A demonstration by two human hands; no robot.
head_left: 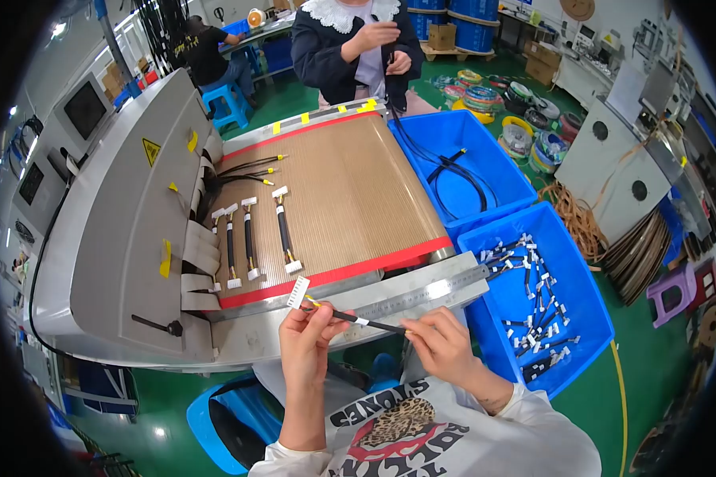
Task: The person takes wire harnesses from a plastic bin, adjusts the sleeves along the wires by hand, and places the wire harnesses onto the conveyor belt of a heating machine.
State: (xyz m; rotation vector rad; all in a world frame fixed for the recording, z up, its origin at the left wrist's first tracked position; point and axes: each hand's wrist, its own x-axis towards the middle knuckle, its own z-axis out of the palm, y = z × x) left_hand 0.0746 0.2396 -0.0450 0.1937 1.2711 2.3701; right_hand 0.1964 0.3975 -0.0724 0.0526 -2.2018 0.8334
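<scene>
A short black cable harness [374,322] with a white connector [297,292] at its left end is stretched between my hands. My left hand [306,338] pinches it near the connector, where yellow wires show. The fingers of my right hand [439,340] close on its other end, hiding whatever is there. Beyond them, on the brown conveyor belt [358,183] with red edges, lie several similar harnesses, one of them [284,230] set apart to the right. Black cables with yellow ends [254,167] lie farther up the belt, by the machine's opening.
The grey machine housing [127,238] stands at the left of the belt. At right, a blue bin [569,350] holds many finished-looking harnesses; another blue bin [501,171] behind it holds long black cables. A person [358,56] stands across the belt; another [215,52] sits far left.
</scene>
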